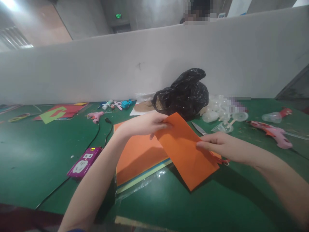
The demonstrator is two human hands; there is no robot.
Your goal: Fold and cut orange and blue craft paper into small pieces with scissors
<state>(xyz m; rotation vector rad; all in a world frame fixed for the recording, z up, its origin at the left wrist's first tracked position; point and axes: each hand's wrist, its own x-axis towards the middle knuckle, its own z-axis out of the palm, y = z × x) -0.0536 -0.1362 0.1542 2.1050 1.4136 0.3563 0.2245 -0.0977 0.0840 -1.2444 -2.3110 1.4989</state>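
Note:
An orange sheet (185, 151), longer than it is wide, is held tilted above the green table. My left hand (151, 124) pinches its upper left corner. On its right edge, my right hand (213, 143) grips it between thumb and fingers. Beneath and to the left lies a stack of coloured sheets (142, 154) with a lighter orange one on top, partly in clear plastic. Scissors (199, 128) lie behind the held sheet, their blade pointing away and their red handles partly hidden near my right hand.
A black plastic bag (188, 93) sits by the white partition (108, 67). Clear plastic cups (219, 112) and a pink glue gun (275, 133) are at right. At left are another glue gun (95, 116), a purple box (84, 162) with cables, and red and green sheets (54, 114).

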